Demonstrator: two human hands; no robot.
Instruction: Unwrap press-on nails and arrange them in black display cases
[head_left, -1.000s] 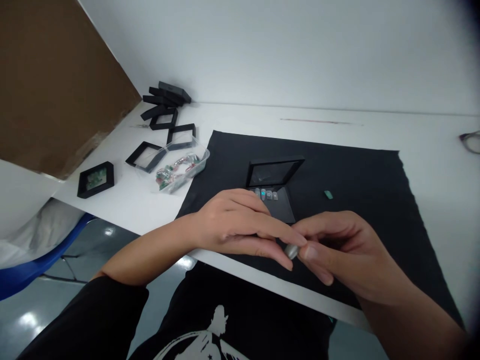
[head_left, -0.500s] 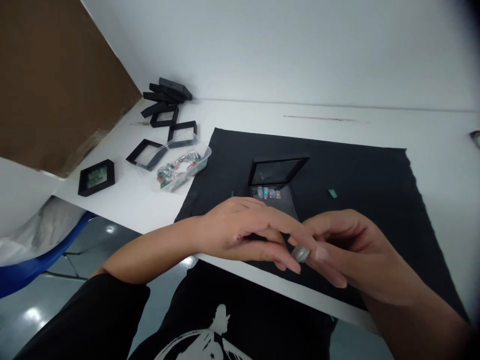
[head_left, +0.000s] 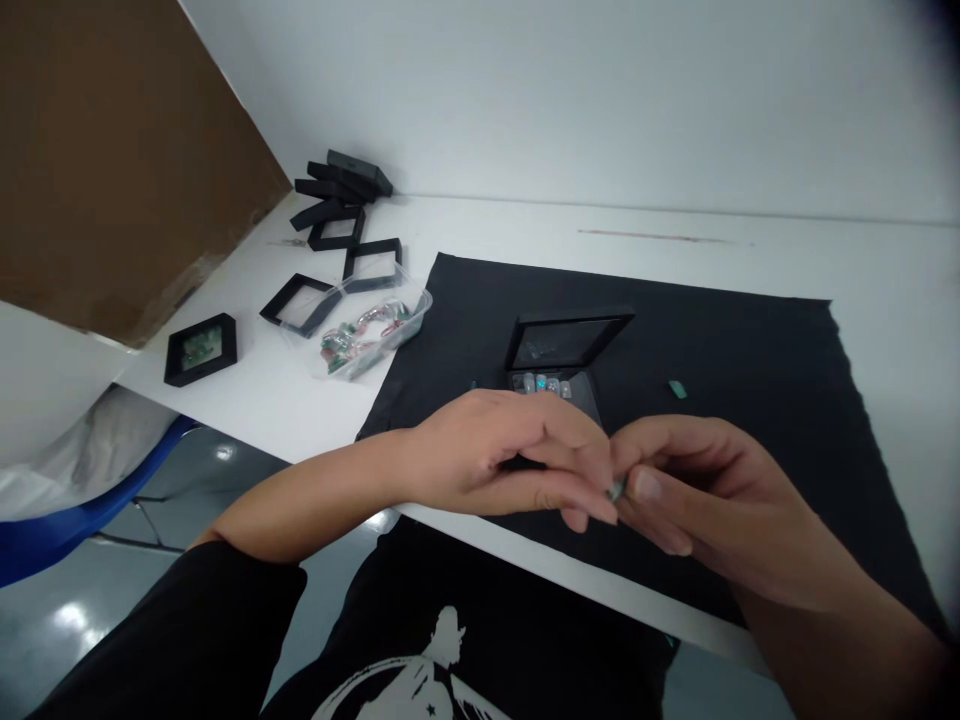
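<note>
Just right of centre in the lower half of the frame, both of the person's hands come together over a small greenish piece (head_left: pixel 617 488). The left hand (head_left: pixel 487 452) reaches across from the left, palm down, with thumb and forefinger pinching one end of it. The right hand (head_left: pixel 705 490) meets it from the lower right, thumb and curled fingers closed on the other end, so I see only a sliver between the fingertips.

Behind the hands, near the middle of the frame, a black case (head_left: pixel 592 388) sits with its windowed lid (head_left: pixel 574 342) tilted up; a row of small shiny pieces (head_left: pixel 551 385) lies inside, partly hidden by the left hand. To its right, another green piece (head_left: pixel 677 389) lies alone on the black cloth (head_left: pixel 765 400). Left of centre, a clear tub (head_left: pixel 411 326) holds wrapped green and reddish bits, with open black frames (head_left: pixel 298 304) beside it and more dark boxes (head_left: pixel 352 175) piled at upper left.
</note>
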